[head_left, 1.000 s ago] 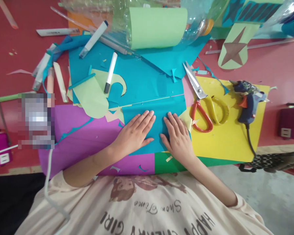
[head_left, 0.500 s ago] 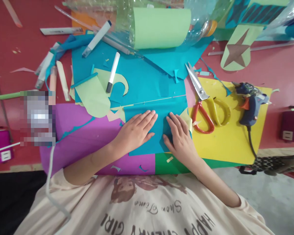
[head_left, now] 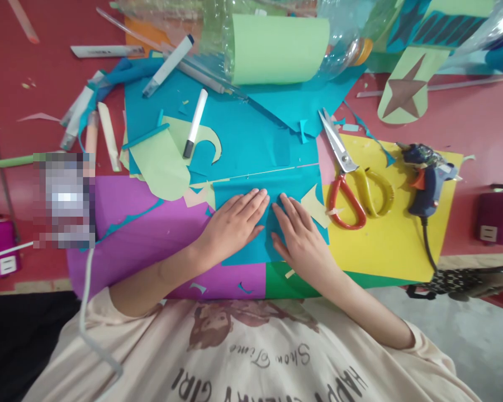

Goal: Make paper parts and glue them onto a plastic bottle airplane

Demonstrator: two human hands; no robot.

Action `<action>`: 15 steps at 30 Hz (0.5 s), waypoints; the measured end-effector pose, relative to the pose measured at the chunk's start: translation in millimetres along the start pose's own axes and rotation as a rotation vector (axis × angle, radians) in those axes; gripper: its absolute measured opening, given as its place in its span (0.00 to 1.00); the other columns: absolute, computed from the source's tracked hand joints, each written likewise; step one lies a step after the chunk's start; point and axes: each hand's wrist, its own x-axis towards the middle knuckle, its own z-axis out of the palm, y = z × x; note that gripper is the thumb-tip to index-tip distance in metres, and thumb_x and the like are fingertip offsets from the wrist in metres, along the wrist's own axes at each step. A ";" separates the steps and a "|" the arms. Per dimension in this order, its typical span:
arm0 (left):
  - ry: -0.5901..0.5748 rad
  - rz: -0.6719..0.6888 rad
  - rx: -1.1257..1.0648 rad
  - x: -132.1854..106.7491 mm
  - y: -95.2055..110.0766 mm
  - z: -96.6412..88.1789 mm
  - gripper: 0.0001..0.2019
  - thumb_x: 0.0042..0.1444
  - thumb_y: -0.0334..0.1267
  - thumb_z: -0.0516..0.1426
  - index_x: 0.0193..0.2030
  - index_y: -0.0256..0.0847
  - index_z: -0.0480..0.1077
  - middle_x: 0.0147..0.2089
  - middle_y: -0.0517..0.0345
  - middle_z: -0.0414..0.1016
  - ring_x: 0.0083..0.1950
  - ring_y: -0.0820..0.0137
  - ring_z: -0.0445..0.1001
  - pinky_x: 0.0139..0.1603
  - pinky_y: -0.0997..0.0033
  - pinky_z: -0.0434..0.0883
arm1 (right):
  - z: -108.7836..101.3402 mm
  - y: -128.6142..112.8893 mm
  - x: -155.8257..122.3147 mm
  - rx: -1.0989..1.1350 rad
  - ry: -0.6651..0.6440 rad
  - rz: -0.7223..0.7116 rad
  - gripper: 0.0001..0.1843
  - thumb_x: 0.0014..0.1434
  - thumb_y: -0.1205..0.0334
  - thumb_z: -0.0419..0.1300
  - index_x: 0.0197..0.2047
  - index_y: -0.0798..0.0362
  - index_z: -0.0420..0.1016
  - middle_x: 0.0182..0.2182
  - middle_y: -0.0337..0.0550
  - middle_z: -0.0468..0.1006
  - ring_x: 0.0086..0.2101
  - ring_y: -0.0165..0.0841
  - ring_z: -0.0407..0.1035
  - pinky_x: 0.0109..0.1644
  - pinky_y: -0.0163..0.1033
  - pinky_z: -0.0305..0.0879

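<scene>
A folded teal paper sheet [head_left: 251, 187] lies on the table in front of me. My left hand [head_left: 232, 226] rests flat on its left half, fingers stretched out and together. My right hand [head_left: 299, 234] lies flat on its right half, fingers extended, close beside the left hand. Both palms press the paper down; neither holds anything. Under the teal sheet are a purple sheet [head_left: 151, 234], a green sheet [head_left: 285, 282] and a yellow sheet [head_left: 385, 240].
Red and yellow scissors [head_left: 347, 178] lie just right of my hands. A blue glue gun [head_left: 425, 176] with its cord sits on the yellow sheet. A white marker [head_left: 195, 123], paper scraps, pens and a clear plastic bottle [head_left: 276, 39] with light green paper fill the far side.
My right hand has slid left across the teal paper, closer to my left hand. The left hand has stayed almost still.
</scene>
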 end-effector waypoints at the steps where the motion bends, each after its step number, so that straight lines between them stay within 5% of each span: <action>1: 0.000 0.001 0.008 -0.1 0.1 0.0 0.25 0.69 0.39 0.42 0.68 0.28 0.56 0.67 0.42 0.63 0.69 0.61 0.61 0.65 0.61 0.64 | 0.8 -0.5 -0.8 -0.005 -0.003 -0.002 0.27 0.66 0.62 0.46 0.65 0.64 0.59 0.63 0.64 0.64 0.63 0.48 0.57 0.63 0.59 0.63; 15: -0.019 -0.003 -0.006 -0.2 1.0 -1.4 0.25 0.69 0.39 0.43 0.69 0.28 0.54 0.67 0.41 0.63 0.70 0.60 0.60 0.66 0.60 0.63 | 4.2 -0.4 -1.5 -0.001 -0.005 0.014 0.27 0.66 0.62 0.47 0.65 0.65 0.59 0.63 0.64 0.64 0.63 0.50 0.58 0.64 0.59 0.61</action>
